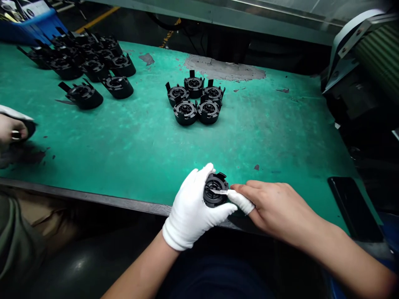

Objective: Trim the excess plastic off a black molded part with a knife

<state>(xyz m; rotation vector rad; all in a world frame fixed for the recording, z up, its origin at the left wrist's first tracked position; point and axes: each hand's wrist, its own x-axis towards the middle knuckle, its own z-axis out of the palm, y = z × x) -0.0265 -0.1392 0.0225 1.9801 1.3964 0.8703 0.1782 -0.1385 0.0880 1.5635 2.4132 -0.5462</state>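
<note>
1. The bare right hand (274, 203), its thumb wrapped in a white cloth cover (242, 202), pinches a slim silvery blade (220, 192) narrowly between thumb and index finger, probably for fine control
2. The white-gloved left hand (193, 207) curls around a round black plastic housing (215, 180), ringed face up, likely steadying it under the blade; whether the tip touches is unclear
3. That housing is held above the near edge of a green-painted bench (140, 153)
4. Beyond the housing, five matching black housings (204, 109) stand close together, apparently grouped apart from more black housings (93, 68) farther left
5. Right of the housing lies a flat black phone (355, 209), seemingly clear of both hands; far left is a co-worker's hand (8, 129)
</note>
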